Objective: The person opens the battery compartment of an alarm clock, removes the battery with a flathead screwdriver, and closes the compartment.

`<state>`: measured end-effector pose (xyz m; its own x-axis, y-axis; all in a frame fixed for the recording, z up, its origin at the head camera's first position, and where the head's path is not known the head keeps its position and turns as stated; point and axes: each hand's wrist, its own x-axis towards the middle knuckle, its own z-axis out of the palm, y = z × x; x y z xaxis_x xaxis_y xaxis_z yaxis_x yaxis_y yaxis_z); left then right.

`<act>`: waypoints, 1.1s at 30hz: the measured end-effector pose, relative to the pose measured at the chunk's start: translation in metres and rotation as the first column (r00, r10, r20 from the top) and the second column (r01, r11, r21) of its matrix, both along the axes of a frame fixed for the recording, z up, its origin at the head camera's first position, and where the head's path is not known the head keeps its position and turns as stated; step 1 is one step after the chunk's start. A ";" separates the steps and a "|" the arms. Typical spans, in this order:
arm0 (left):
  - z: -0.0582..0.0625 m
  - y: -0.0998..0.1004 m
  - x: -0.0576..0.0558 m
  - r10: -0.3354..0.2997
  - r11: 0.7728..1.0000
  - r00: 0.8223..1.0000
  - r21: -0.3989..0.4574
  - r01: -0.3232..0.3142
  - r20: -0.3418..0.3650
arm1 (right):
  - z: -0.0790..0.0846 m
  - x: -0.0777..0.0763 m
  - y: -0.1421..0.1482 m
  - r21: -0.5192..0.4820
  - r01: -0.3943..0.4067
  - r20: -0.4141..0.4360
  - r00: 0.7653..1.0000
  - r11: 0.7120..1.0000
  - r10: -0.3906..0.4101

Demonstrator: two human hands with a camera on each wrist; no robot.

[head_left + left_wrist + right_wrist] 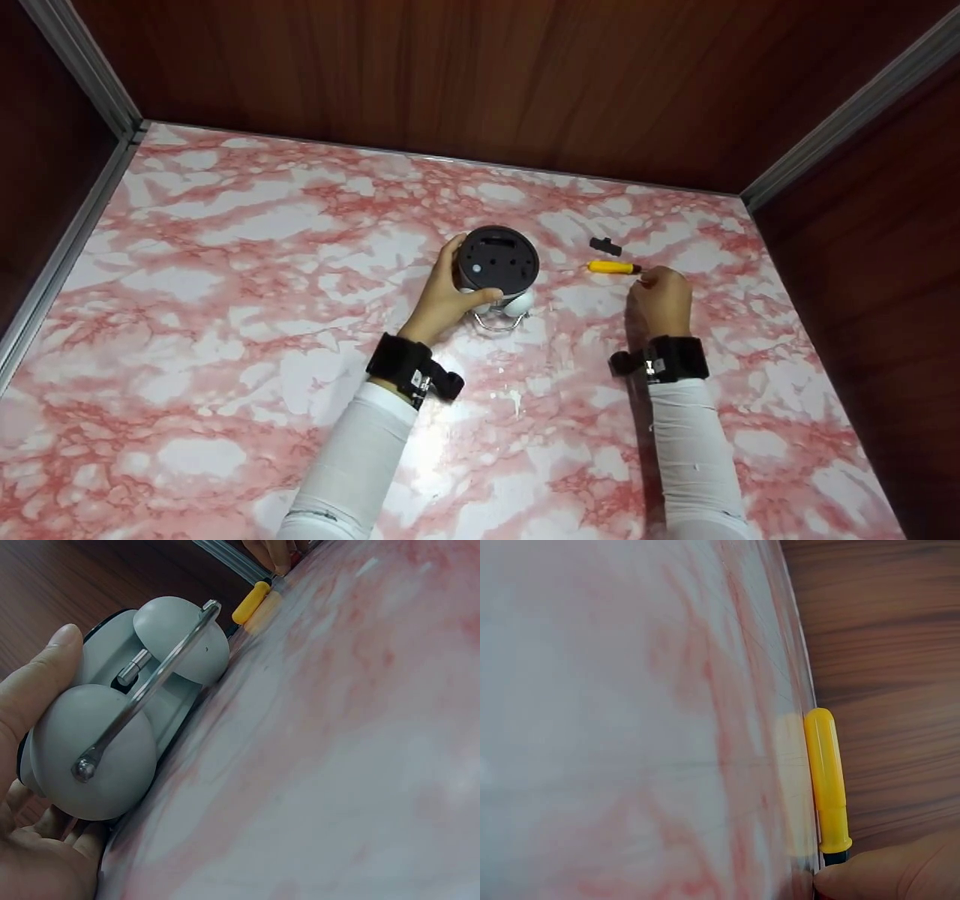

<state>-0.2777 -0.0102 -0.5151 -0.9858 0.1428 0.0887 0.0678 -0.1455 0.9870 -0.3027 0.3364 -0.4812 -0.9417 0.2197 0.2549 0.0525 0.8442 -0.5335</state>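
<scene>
Our left grip [441, 301] holds the alarm clock [496, 276], back up, on the bench [225, 300]. Right of the clock, our right grip [666, 301] seems to pinch the yellow screwdriver [611, 267]. The black cover [606, 246], also right, is already off; we judge refitting it remains.

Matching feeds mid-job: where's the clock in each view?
Head: near centre, the clock gripped by the left hand.
Left wrist: left side, bells facing the camera.
Right wrist: not in it.
Shared landmark: yellow tool, in all three.
</scene>
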 end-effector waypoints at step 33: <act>0.000 0.000 0.000 -0.006 1.000 1.000 -0.013 0.006 0.007 | 0.004 0.001 0.000 -0.026 -0.031 0.001 1.000 0.999 0.031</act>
